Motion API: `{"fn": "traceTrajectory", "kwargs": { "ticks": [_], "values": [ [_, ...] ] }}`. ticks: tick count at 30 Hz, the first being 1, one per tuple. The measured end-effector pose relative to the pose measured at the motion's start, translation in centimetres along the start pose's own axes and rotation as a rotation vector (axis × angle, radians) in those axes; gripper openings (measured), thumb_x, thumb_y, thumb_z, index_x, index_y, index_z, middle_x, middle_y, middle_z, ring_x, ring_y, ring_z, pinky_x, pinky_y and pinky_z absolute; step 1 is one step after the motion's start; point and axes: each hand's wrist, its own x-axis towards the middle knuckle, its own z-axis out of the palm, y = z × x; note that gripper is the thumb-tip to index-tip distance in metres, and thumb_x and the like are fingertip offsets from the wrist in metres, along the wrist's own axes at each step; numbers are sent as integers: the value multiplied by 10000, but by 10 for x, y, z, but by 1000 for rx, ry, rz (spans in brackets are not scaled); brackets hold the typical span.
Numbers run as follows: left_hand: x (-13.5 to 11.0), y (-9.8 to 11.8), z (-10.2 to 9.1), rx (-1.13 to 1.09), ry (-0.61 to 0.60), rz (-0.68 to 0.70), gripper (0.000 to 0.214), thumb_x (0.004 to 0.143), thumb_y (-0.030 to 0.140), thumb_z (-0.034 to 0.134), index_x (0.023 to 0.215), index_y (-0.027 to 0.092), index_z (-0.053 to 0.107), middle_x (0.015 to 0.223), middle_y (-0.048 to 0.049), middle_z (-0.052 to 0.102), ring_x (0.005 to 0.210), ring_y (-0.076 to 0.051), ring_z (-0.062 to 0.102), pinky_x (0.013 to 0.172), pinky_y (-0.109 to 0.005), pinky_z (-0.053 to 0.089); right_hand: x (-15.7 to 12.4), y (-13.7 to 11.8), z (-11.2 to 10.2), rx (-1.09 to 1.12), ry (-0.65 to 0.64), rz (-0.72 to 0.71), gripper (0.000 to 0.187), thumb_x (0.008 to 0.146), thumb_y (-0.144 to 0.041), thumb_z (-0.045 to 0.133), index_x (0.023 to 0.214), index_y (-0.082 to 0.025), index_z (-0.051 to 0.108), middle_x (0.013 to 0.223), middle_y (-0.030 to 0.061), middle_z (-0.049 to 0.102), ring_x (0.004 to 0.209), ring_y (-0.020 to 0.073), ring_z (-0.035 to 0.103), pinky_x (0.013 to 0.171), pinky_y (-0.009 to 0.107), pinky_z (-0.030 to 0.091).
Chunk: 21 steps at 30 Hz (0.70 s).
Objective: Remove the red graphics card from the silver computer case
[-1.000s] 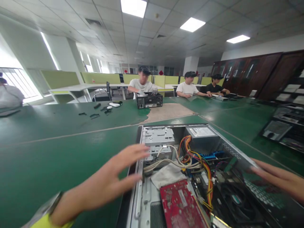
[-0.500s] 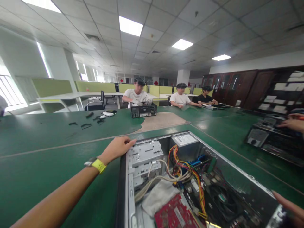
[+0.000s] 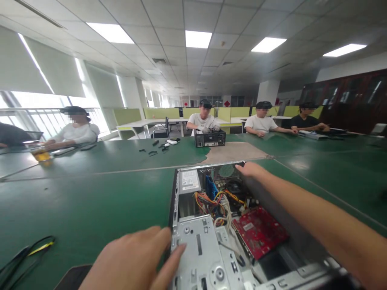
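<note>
An opened computer case [image 3: 174,209] lies on its side before me, its inside facing up. My left hand [image 3: 130,257] is closed on the near left edge, with the thumb over the metal drive cage [image 3: 193,241] and the other fingers partly out of sight. At the far right corner, my right hand [image 3: 250,170] grips the rim, the forearm stretching along the right side. Inside are a silver power supply [image 3: 189,180], a red circuit board [image 3: 260,231], a dark fan [image 3: 236,186] and bundled colored wires [image 3: 208,201].
The case rests on a green table [image 3: 121,201]. Black cables [image 3: 33,251] lie at near left. Across the table, a person in white works at another case [image 3: 210,139], near small loose parts [image 3: 163,145]. Other people sit at both sides. A cup of yellow liquid [image 3: 41,155] stands far left.
The case has turned, bringing the power supply to the far left and the drive cage near me. My right hand has moved to the far corner, my left nearer. The view has swung left.
</note>
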Motion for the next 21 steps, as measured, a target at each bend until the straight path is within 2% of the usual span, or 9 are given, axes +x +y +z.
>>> {"fn": "traceTrajectory", "kwargs": {
  "ticks": [2,4,7,10,12,14,17,18,21],
  "values": [
    [39,36,-20,59,-19,155,396,857,511,395,702,236,634,698,-58,665,614,-213,618,533,-319,461,-9,-15,2,-78,34,-121,564,901,-474,330,1155,-58,614,1197,247,569,1119,316,536,948,429,386],
    [85,67,-23,128,-58,301,306,847,412,452,739,202,647,721,-79,666,655,-228,634,581,-346,499,-27,-18,6,-156,-30,-271,444,857,-453,413,1033,-147,682,1068,169,650,995,274,597,867,379,434],
    [150,102,1,237,-123,405,187,776,289,554,805,147,673,776,-133,685,741,-282,669,628,-388,540,-51,-5,18,-273,-322,-408,306,720,-435,605,837,-179,723,851,92,694,775,229,631,665,296,461],
    [191,120,33,249,-161,409,187,772,218,551,871,134,685,850,-164,696,829,-303,680,663,-389,559,-65,9,32,-313,-582,-514,287,694,-377,658,882,-171,727,855,59,701,747,203,627,597,258,434],
    [202,121,48,249,-164,385,198,799,181,514,889,131,684,875,-176,695,854,-298,681,681,-385,564,-71,9,39,-254,-665,-550,299,697,-374,673,916,-177,724,869,39,703,761,188,628,592,237,428],
    [202,113,56,269,-171,360,206,808,152,494,890,124,681,892,-188,692,869,-300,680,702,-397,564,-75,0,42,-244,-625,-551,344,668,-414,702,926,-189,722,881,37,703,781,203,634,598,242,438],
    [195,99,56,271,-200,324,205,794,166,504,885,116,680,891,-198,692,873,-320,677,706,-430,565,-79,-14,41,-372,-497,-543,456,606,-441,747,996,-209,702,963,67,693,866,268,636,653,298,471],
    [193,96,54,263,-205,314,204,783,171,513,887,118,680,888,-196,693,872,-323,677,706,-434,566,-78,-17,42,-415,-498,-536,502,585,-433,764,1030,-213,689,983,74,688,887,280,634,672,313,477],
    [191,91,48,237,-175,302,212,749,168,526,894,133,677,894,-176,696,874,-325,675,701,-439,566,-75,-16,48,-508,-620,-501,610,501,-413,815,1055,-201,673,979,87,680,880,281,634,696,324,487]
  ]
}}
